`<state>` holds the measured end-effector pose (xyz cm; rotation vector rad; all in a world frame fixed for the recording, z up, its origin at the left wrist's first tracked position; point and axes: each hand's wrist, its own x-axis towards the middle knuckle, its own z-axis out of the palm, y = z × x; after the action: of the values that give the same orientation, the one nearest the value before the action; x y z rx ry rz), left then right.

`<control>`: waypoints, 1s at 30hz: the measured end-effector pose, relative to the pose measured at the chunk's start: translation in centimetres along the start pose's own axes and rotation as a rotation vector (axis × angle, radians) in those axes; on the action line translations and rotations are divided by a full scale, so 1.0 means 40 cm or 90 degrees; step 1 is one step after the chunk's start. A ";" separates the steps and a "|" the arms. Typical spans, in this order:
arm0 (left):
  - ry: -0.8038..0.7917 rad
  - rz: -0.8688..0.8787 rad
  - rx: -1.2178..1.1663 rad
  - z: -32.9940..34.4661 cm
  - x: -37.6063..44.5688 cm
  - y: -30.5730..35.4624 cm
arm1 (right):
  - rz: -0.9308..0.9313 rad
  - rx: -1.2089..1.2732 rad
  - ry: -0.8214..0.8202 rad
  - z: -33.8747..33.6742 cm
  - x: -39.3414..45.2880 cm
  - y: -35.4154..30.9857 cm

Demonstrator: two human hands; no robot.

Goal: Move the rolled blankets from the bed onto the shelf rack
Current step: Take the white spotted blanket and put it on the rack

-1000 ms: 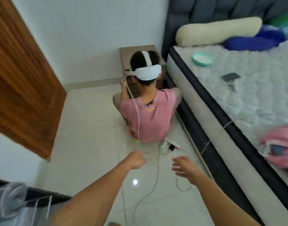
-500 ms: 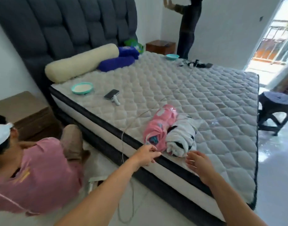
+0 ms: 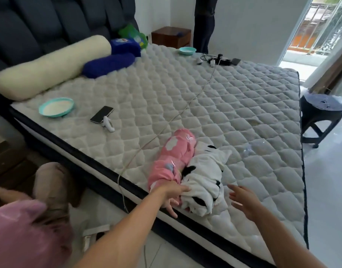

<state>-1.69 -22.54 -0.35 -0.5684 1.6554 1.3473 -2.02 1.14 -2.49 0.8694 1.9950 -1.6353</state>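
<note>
2 rolled blankets were seen lying side by side, touching, near the front edge of the bed [image 3: 234,105]. The pink blanket [image 3: 172,161] was on the left and the white blanket [image 3: 203,180] with black spots was on the right. The left hand [image 3: 171,196] was laid on the near ends of both rolls, with its fingers spread and its thumb on the white one. Whether anything was pinched could not be told. The right hand [image 3: 243,200] was held open just beside the white blanket, not touching it. A thin cable [image 3: 187,103] was stretched across the bed. A phone [image 3: 102,117] and a teal bowl [image 3: 56,107] were seen farther back, and a cream bolster [image 3: 48,68] was lying by the headboard.
</note>
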 end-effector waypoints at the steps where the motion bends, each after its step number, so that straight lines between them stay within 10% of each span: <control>1: -0.003 -0.008 -0.004 -0.008 0.023 0.010 | 0.012 -0.018 -0.006 0.008 0.032 -0.011; 14: 0.083 -0.144 -0.145 0.016 0.242 0.095 | 0.188 -0.035 -0.196 0.131 0.374 -0.096; 30: 0.223 -0.029 -0.099 0.061 0.158 0.150 | 0.105 0.081 -0.128 0.134 0.309 -0.138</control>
<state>-8.72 -17.30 -2.58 -0.9726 1.8094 1.4098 -15.10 -2.19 -7.99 0.8526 1.6553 -1.6964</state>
